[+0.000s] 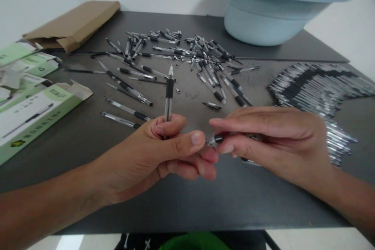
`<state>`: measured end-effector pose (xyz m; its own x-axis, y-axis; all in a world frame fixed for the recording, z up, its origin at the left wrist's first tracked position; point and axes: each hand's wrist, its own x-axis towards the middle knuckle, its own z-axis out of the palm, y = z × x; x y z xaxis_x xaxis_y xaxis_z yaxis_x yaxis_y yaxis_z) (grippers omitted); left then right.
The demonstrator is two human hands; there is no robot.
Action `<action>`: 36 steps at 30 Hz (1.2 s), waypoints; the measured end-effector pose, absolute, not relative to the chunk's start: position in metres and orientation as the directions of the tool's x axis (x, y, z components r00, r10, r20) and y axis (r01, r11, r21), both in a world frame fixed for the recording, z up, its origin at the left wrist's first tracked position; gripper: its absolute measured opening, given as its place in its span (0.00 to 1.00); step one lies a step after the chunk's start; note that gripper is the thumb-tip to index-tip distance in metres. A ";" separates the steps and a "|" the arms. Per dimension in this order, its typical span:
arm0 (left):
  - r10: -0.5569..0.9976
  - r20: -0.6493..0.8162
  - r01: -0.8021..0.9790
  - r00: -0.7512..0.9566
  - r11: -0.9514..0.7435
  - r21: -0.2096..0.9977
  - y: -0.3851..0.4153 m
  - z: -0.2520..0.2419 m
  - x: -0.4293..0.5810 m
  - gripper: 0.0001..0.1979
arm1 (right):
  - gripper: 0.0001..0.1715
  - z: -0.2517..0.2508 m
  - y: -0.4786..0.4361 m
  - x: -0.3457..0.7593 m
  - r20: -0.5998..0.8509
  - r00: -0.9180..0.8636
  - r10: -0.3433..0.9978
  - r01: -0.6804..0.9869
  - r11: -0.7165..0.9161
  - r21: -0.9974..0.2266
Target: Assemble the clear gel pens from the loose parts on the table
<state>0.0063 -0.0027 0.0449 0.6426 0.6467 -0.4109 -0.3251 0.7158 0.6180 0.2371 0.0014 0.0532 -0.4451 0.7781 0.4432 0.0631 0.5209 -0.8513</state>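
An upright pen with a black grip [169, 88] and a clear tip stands in my left hand [172, 146], held by the curled index finger. Between my left thumb and fingers lies a small clear and black pen part [213, 140]. The thumb and fingers of my right hand [275, 136] close on the black end of that part, so the two hands nearly meet. Part of another pen [250, 161] shows beneath my right hand, mostly hidden. Loose pens and pen parts [205, 60] lie scattered beyond my hands on the dark table [181, 207].
A pale blue basin [260, 19] stands at the back right. Rows of pens [310, 90] are piled on the right, partly behind my right hand. A brown paper bag [76, 21] lies back left, with green and white pen boxes [38, 115] in front of it.
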 end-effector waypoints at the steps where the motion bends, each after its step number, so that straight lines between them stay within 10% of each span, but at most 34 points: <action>1: 0.642 -0.413 -0.316 0.646 0.717 0.621 -0.003 0.045 0.007 0.25 | 0.22 0.055 0.001 0.237 0.443 -0.447 0.777 0.073 0.526 -0.848; 15: 0.743 -0.316 -0.157 0.590 0.489 0.858 -0.005 0.045 0.008 0.27 | 0.25 0.050 -0.009 0.241 0.118 -0.452 0.884 0.000 0.132 -0.991; 27: 0.963 -0.184 0.224 0.199 0.138 0.965 -0.007 0.051 0.004 0.34 | 0.21 0.060 -0.003 0.241 0.025 -0.371 0.928 0.113 0.071 -0.991; 36: 0.903 -0.324 0.128 0.284 0.299 0.946 -0.004 0.054 0.007 0.35 | 0.22 0.062 -0.006 0.236 0.037 -0.323 0.946 0.114 0.078 -0.990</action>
<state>0.0073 -0.0039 0.0543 0.2835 0.9026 -0.3240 0.1276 0.2994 0.9456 0.2360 -0.0060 0.0619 -0.3229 0.9457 0.0374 0.1135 0.0779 -0.9905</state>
